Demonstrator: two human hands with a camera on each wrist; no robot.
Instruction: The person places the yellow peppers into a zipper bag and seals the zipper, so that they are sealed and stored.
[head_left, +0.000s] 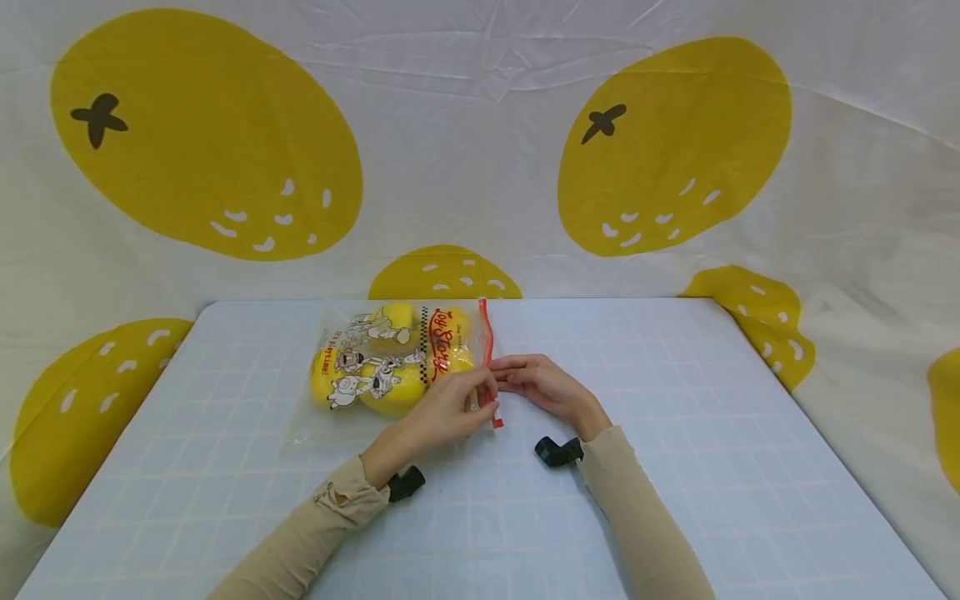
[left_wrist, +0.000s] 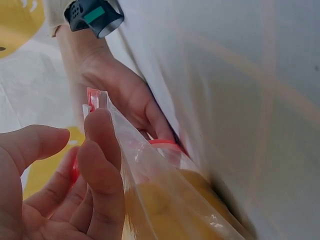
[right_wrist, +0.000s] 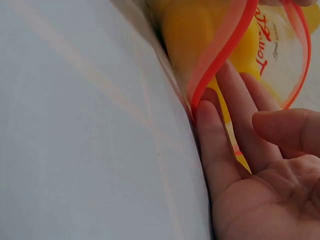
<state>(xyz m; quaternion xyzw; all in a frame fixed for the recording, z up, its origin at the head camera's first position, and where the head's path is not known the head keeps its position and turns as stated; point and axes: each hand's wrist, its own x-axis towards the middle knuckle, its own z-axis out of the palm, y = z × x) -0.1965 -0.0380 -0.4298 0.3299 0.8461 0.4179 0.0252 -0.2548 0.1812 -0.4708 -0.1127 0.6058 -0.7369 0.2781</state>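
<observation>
A clear zip bag (head_left: 390, 358) with cartoon print and a red zip strip lies at the table's far side, left of middle. Several rounded yellow things (head_left: 393, 396) are inside; their kind is unclear. My left hand (head_left: 453, 408) grips the near part of the bag's mouth, fingers curled at its edge, as the left wrist view shows; the thumb stands apart. At the bag's right end, my right hand (head_left: 543, 386) touches the mouth with nearly straight fingers (right_wrist: 240, 115), its thumb apart. Two separated red strips (right_wrist: 225, 52) show the mouth parted in the right wrist view.
A pale blue checked cloth covers the table (head_left: 675, 400). Behind it hangs a white curtain (head_left: 465, 167) with large yellow fruit prints, reaching round both sides. A small black camera (head_left: 558, 452) sits at the right wrist, another camera (head_left: 407, 483) at the left.
</observation>
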